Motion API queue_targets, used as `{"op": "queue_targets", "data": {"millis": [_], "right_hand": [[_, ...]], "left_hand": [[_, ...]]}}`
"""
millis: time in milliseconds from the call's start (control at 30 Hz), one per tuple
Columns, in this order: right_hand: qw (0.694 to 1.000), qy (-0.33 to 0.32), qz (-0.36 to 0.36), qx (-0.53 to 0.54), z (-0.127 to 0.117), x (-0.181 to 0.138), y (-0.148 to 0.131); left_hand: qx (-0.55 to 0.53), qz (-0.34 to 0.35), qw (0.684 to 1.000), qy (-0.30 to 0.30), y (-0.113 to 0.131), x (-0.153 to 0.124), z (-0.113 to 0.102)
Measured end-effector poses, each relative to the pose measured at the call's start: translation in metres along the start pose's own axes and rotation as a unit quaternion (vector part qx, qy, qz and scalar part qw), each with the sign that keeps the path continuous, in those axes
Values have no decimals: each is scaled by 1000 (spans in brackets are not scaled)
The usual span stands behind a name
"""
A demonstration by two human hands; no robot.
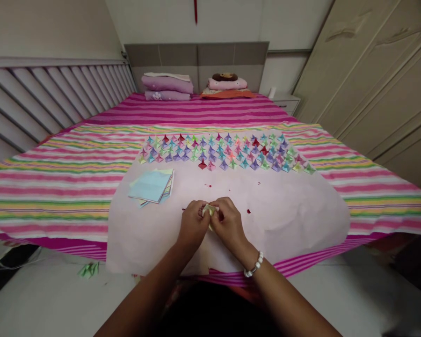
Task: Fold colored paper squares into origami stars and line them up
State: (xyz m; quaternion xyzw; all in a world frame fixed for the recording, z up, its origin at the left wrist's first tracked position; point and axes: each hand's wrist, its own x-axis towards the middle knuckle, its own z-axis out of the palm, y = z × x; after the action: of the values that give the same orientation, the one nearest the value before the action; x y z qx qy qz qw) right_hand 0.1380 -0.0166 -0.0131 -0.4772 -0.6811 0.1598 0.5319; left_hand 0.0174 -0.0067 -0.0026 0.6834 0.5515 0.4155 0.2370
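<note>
Between my two hands is a small folded piece of pale yellow paper (210,210), partly covered by my fingers. My left hand (192,223) pinches its left side, and my right hand (228,223) grips its right side, a beaded bracelet (254,266) on that wrist. Both hands are low over a large pale sheet (294,210). Ahead of them stand rows of small folded paper stars (224,152) in many colours. Left of my left hand lies a stack of square papers (150,186), light blue on top.
The pale sheet lies on a bed with a striped cover (56,182). Small red scraps (249,211) are scattered on the sheet. Folded bedding (167,85) sits by the headboard (161,54). A crumpled green paper (89,270) lies on the floor at left.
</note>
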Motion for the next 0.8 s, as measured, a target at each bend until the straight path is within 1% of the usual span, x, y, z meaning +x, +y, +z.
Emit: {"op": "queue_targets", "data": {"millis": [100, 200, 267, 400, 500, 567, 600, 700, 733, 767, 800], "right_hand": [[1000, 12, 0, 8, 0, 0, 0], [1000, 14, -11, 20, 0, 0, 2], [999, 4, -25, 27, 1, 0, 2], [998, -20, -51, 42, 2, -2, 0], [996, -38, -46, 67, -1, -2, -5], [995, -37, -18, 88, -4, -2, -6], [995, -30, 3, 99, -5, -1, -5], [990, 3, 67, 124, -9, 0, 1], [989, 5, 78, 128, -10, 0, 3], [988, 1, 84, 131, -10, 0, 5], [988, -9, 84, 133, -10, 0, 7]], "left_hand": [[8, 6, 1000, -3, 0, 0, 0], [-57, -38, 997, -35, 0, 2, 0], [-87, -62, 993, -47, 0, 3, 1], [-113, -87, 989, -39, -2, 5, 1], [-172, -110, 979, -17, -3, 5, -1], [-241, -156, 958, -12, -3, 6, -3], [-286, -193, 939, -17, -4, 7, -4], [-406, -302, 861, -43, -7, 10, -9], [-432, -321, 842, -49, -8, 10, -10], [-448, -329, 829, -51, -9, 11, -11], [-456, -332, 824, -51, -9, 11, -12]]}}
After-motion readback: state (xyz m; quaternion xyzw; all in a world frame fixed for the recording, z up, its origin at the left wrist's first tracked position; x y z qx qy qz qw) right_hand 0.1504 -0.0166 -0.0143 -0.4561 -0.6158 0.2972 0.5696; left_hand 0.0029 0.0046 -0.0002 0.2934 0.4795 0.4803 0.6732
